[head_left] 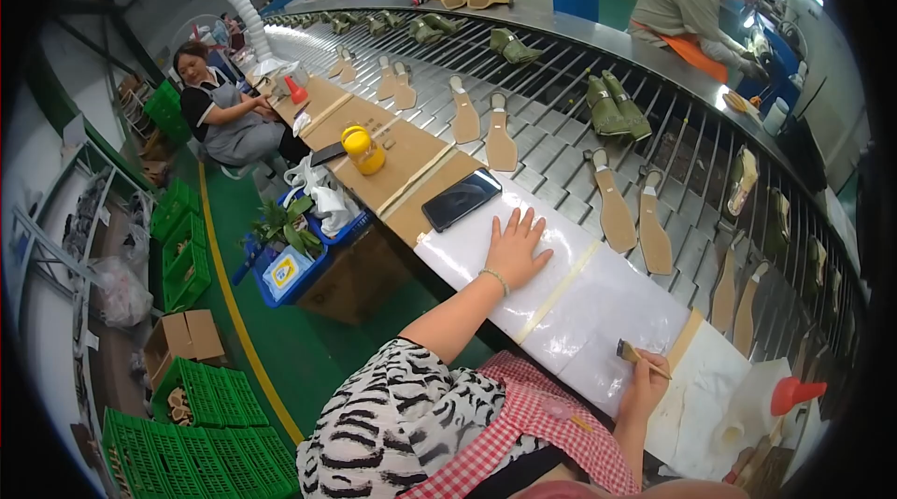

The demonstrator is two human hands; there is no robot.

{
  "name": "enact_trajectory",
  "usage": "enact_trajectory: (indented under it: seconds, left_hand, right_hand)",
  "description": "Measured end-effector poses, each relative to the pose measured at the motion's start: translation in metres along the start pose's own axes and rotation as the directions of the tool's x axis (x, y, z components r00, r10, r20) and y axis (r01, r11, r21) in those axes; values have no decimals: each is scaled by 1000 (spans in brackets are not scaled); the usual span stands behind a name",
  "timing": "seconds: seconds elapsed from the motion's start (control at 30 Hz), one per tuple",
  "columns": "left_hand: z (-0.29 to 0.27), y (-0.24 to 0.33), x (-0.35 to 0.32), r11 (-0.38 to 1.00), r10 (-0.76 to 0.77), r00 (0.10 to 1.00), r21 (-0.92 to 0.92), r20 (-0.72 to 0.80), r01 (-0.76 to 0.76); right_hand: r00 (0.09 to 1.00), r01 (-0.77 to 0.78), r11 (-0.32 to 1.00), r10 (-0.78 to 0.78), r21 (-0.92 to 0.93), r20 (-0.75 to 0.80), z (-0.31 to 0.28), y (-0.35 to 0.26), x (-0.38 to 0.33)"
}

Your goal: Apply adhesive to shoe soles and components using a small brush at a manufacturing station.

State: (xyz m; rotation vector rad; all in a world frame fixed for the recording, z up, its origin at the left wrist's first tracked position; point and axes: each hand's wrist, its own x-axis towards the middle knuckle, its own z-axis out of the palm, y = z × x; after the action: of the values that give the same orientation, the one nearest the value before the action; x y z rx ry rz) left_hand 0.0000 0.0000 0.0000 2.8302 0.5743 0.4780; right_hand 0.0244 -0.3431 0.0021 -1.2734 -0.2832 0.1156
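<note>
My left hand [517, 249] lies flat with fingers spread on a white plastic-covered board [598, 312], just below a black phone [462, 198]. Near the board's right end, my right hand [645, 389] is closed around a small brush [654, 366], its dark bristles pointing left over the white surface. To the right of that hand a white squeeze bottle [747, 403] with a red nozzle lies tilted. Beyond the board, pairs of tan insoles [654, 230] rest on a slatted metal conveyor [551, 158]. Neither hand touches them.
A yellow jar [364, 153] stands on the brown cardboard surface [411, 209]. At left are a blue basket [322, 247] with a plant, and green crates [182, 448]. Green shoes [617, 106] ride on rollers. A seated person [229, 116] and a standing person [687, 13] work nearby.
</note>
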Motion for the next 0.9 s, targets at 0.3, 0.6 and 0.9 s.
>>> enact_trajectory:
  seconds: [0.3, 0.6, 0.9]
  left_hand:
    - [-29, -10, 19, 995, -1, 994, -102, 113, 12]
    - [-55, -18, 200, 870, 401, 916, -312, -4, -382]
    - [15, -5, 379, 757, 546, 823, 326, 159, -566]
  right_hand:
    - [989, -143, 989, 144, 34, -16, 29, -13, 10]
    - [973, -224, 972, 220, -66, -71, 44, -4, 42]
    - [935, -337, 941, 337, 20, -109, 46, -2, 51]
